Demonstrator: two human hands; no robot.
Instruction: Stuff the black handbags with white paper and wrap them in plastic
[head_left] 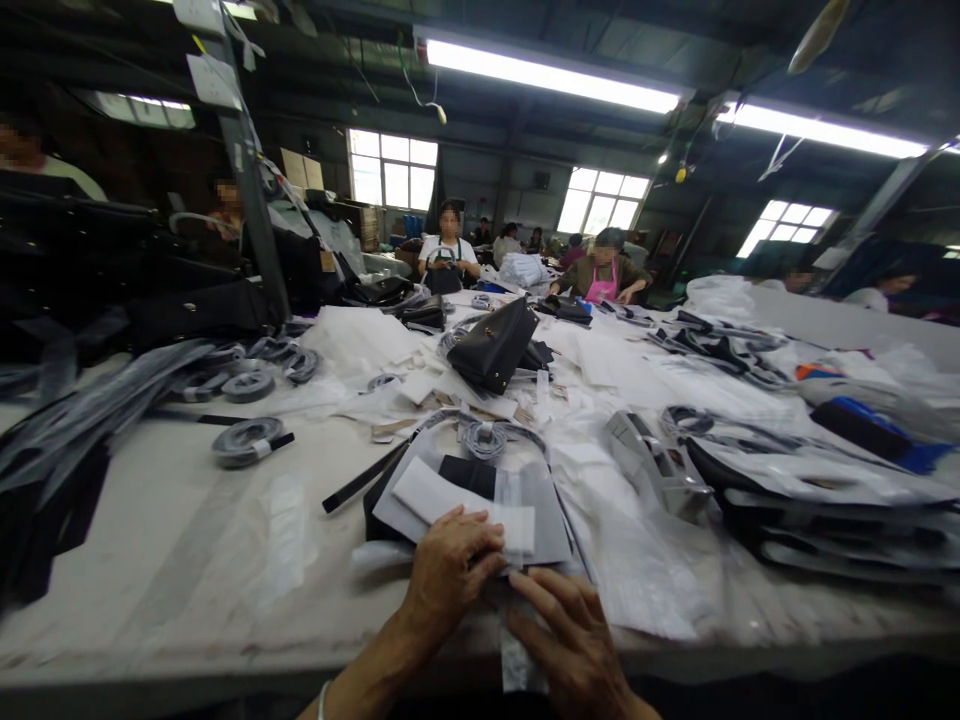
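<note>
My left hand (455, 555) lies on a white foam strip (450, 505), pressing it with the fingers nearly flat. Beneath are grey wrapping sheets (551, 500) over a black handbag (379, 500) lying on the table. A clear plastic strip (519, 660) runs down over the front edge of the wrapping. Beside it my right hand (566, 625) has its fingers stretched out and the thumb apart, index fingertip at the bag's near edge. Its fingers overlap the plastic; a grip on it does not show. A coiled wrapped strap (484, 438) rests on the bag's far side.
A tape dispenser (652, 462) and stacked black bag pieces (832, 510) stand right. Another black handbag (495, 345) is ahead. Coiled straps (247, 440) and plastic-wrapped strips (97, 410) lie left. A metal post (255, 200) rises at left. Co-workers (604, 270) sit across the table.
</note>
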